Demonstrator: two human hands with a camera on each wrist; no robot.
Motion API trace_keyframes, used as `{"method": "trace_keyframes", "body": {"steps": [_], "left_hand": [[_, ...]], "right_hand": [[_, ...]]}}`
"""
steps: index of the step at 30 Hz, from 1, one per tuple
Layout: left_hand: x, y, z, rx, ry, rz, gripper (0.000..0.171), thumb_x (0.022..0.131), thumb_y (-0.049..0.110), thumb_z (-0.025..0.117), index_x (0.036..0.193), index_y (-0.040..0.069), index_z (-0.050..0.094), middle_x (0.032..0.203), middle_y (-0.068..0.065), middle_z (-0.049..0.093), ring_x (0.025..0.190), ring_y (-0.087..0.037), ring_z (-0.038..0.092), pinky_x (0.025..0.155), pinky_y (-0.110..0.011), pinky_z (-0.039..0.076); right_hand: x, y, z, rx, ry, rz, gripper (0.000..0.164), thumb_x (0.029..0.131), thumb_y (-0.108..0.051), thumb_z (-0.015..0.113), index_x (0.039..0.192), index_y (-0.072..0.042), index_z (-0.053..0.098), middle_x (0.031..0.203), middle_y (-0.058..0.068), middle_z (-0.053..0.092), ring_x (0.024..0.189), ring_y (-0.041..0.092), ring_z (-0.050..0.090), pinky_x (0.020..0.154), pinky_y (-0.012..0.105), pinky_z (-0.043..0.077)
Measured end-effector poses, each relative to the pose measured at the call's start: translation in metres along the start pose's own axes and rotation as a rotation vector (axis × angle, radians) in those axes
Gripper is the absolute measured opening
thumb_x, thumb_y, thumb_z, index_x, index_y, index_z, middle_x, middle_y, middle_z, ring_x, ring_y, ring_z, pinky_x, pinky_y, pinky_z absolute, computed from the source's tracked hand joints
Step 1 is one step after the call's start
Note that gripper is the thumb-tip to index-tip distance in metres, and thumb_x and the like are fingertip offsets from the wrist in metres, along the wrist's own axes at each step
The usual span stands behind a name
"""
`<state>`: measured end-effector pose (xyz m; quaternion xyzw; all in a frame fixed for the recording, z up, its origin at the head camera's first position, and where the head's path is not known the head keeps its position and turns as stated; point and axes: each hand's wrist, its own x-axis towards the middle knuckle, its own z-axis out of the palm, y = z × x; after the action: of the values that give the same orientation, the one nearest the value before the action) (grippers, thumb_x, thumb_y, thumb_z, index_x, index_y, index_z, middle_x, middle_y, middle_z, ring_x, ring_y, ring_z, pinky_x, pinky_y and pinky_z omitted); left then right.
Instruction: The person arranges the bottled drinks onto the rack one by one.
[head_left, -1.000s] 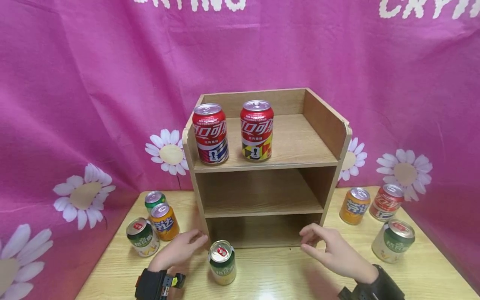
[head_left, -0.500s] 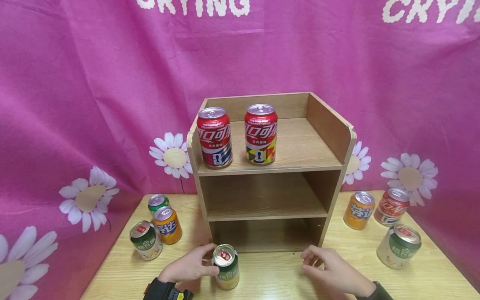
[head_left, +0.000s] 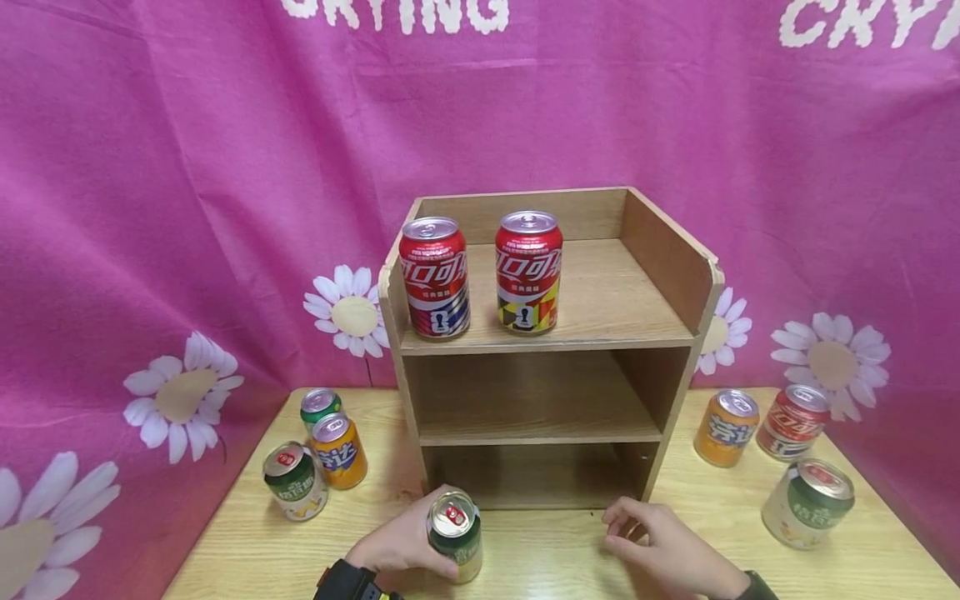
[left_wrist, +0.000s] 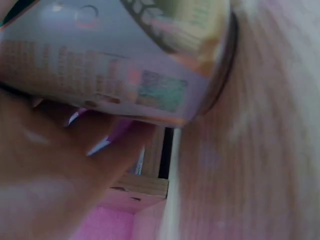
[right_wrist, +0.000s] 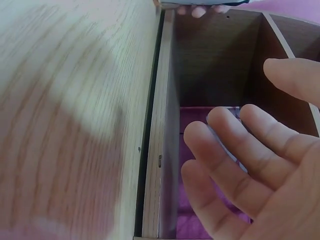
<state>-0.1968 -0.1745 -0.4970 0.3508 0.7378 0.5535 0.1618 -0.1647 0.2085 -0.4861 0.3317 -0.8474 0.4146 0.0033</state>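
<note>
In the head view my left hand (head_left: 401, 535) grips a green-and-cream drink can (head_left: 459, 546) from its left side, thumb in front and fingers behind. The left wrist view has the can (left_wrist: 115, 65) tilted large in the picture, its base close to the wooden tabletop, with the fingers (left_wrist: 120, 145) around it. My right hand (head_left: 663, 546) holds nothing and hovers before the right side of the wooden shelf unit (head_left: 528, 343). Its fingers (right_wrist: 225, 150) are loosely bent in the right wrist view.
Two red cola cans (head_left: 435, 279) stand on the shelf's top level. At left on the table (head_left: 232, 542) are a green-and-cream can (head_left: 295, 483), an orange can (head_left: 339, 454) and a green can (head_left: 320, 406). On the right stand another orange can (head_left: 726, 429), a red can (head_left: 793, 423) and a green-and-cream can (head_left: 807, 507).
My left hand has moved right to the green-and-cream can and now grips it. The right hand stays near the shelf's right side. The head view has shifted slightly.
</note>
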Motion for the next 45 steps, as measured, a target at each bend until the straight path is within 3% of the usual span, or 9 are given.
{"method": "trace_keyframes", "body": {"steps": [5, 8, 12, 16, 24, 28, 33, 38, 45], "left_hand": [[0.003, 0.003, 0.008, 0.13, 0.105, -0.022, 0.063, 0.066, 0.013, 0.085, 0.118, 0.018, 0.05, 0.108, 0.004, 0.061, 0.101, -0.013, 0.058, 0.093, -0.03, 0.044], [0.004, 0.008, 0.012, 0.157, 0.138, -0.04, 0.064, 0.064, 0.015, 0.086, 0.117, 0.021, 0.05, 0.107, 0.006, 0.062, 0.1, -0.012, 0.059, 0.092, -0.029, 0.044], [0.005, 0.021, 0.015, 0.114, 0.155, -0.035, 0.063, 0.065, 0.016, 0.086, 0.118, 0.02, 0.051, 0.108, 0.005, 0.063, 0.101, -0.013, 0.059, 0.092, -0.03, 0.044], [0.006, 0.043, 0.015, 0.057, 0.172, -0.009, 0.063, 0.066, 0.016, 0.085, 0.119, 0.015, 0.052, 0.109, 0.001, 0.063, 0.102, -0.016, 0.059, 0.094, -0.031, 0.044], [0.013, 0.091, 0.015, -0.09, 0.224, 0.152, 0.062, 0.069, 0.004, 0.08, 0.122, 0.004, 0.048, 0.108, -0.009, 0.062, 0.1, -0.02, 0.06, 0.092, -0.034, 0.047], [0.016, 0.115, 0.017, -0.125, 0.247, 0.2, 0.061, 0.07, 0.002, 0.079, 0.122, 0.0, 0.047, 0.107, -0.011, 0.062, 0.099, -0.02, 0.06, 0.09, -0.035, 0.048], [0.024, 0.143, 0.021, -0.077, 0.297, 0.235, 0.061, 0.067, -0.001, 0.08, 0.12, 0.003, 0.049, 0.106, -0.011, 0.061, 0.098, -0.02, 0.06, 0.089, -0.035, 0.049], [0.035, 0.169, 0.025, -0.021, 0.345, 0.198, 0.063, 0.067, 0.005, 0.084, 0.12, 0.01, 0.05, 0.107, -0.005, 0.062, 0.099, -0.019, 0.06, 0.089, -0.035, 0.048], [0.058, 0.192, 0.038, 0.145, 0.429, 0.175, 0.066, 0.064, 0.018, 0.088, 0.12, 0.018, 0.052, 0.104, 0.007, 0.065, 0.097, -0.009, 0.061, 0.085, -0.031, 0.049]], "right_hand": [[0.0, -0.001, 0.002, -0.011, 0.016, -0.009, 0.013, 0.089, -0.008, 0.065, 0.1, -0.008, 0.059, 0.085, -0.008, 0.061, 0.075, 0.004, 0.058, 0.061, 0.026, 0.051], [0.001, -0.004, 0.003, 0.003, 0.017, -0.015, 0.013, 0.088, -0.009, 0.065, 0.099, -0.008, 0.059, 0.085, -0.008, 0.061, 0.075, 0.005, 0.058, 0.06, 0.025, 0.051], [0.001, -0.005, 0.003, 0.009, 0.017, -0.015, 0.012, 0.089, -0.01, 0.065, 0.099, -0.008, 0.059, 0.085, -0.01, 0.061, 0.075, 0.004, 0.058, 0.06, 0.025, 0.051], [0.001, -0.007, 0.002, 0.004, 0.012, 0.002, 0.011, 0.09, -0.012, 0.065, 0.099, -0.008, 0.06, 0.085, -0.011, 0.061, 0.075, 0.004, 0.058, 0.06, 0.025, 0.051], [0.003, -0.011, 0.001, 0.003, 0.02, 0.014, 0.011, 0.09, -0.014, 0.065, 0.098, -0.009, 0.06, 0.084, -0.008, 0.062, 0.074, 0.004, 0.058, 0.061, 0.025, 0.051], [0.002, -0.013, 0.0, 0.008, 0.018, 0.015, 0.011, 0.09, -0.013, 0.065, 0.099, -0.008, 0.06, 0.085, -0.007, 0.062, 0.074, 0.004, 0.058, 0.062, 0.026, 0.051], [0.001, -0.011, 0.0, 0.0, 0.017, 0.02, 0.011, 0.09, -0.014, 0.065, 0.099, -0.009, 0.06, 0.084, -0.01, 0.062, 0.075, 0.003, 0.058, 0.061, 0.025, 0.05], [0.002, -0.009, 0.002, -0.02, 0.031, -0.001, 0.01, 0.09, -0.013, 0.065, 0.098, -0.01, 0.06, 0.084, -0.011, 0.061, 0.074, 0.003, 0.058, 0.061, 0.025, 0.05], [0.003, -0.009, 0.001, -0.002, 0.022, 0.008, 0.009, 0.09, -0.013, 0.065, 0.097, -0.009, 0.061, 0.084, -0.008, 0.062, 0.074, 0.004, 0.058, 0.062, 0.026, 0.051]]}}
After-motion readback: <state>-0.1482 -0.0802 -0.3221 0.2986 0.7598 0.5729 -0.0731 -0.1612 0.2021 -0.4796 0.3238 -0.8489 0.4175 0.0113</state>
